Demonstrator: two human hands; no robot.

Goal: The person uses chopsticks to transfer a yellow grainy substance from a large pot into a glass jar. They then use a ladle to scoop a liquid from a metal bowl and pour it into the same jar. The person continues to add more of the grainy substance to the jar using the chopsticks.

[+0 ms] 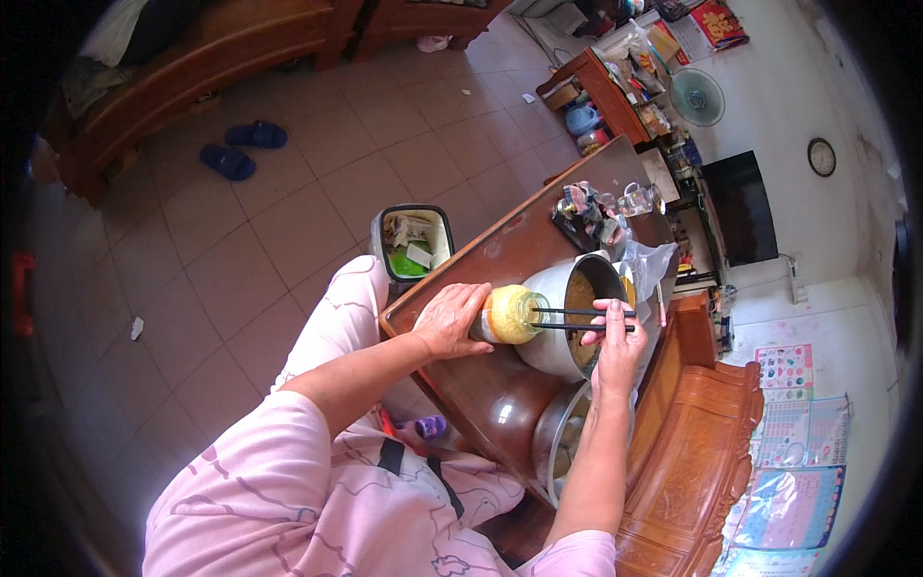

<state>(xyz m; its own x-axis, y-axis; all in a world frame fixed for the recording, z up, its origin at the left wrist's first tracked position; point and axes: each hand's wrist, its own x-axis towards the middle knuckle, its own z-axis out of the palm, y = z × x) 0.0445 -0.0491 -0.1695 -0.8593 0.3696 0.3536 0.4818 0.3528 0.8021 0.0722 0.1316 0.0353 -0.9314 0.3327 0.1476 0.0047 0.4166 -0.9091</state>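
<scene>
My left hand [454, 321] grips a glass jar [513, 314] of yellow food, tilted with its open mouth towards a metal pot. In my right hand [618, 339] is a pair of black chopsticks [577, 327]; their tips reach into the jar's mouth. The deep metal pot [544, 346] stands behind the jar on the wooden table [469, 382] and holds brownish-yellow contents. Beneath my right forearm lies a round vessel with a clear rim [553, 440], partly hidden, with pale round things inside.
Crumpled cloth [591, 209], a glass mug [634, 200] and a clear plastic bag [649, 263] occupy the table's far end. A waste bin [377, 241] stands beside the table edge. A carved wooden bench [692, 440] is across the table. Blue slippers [229, 161] lie on the tiled floor.
</scene>
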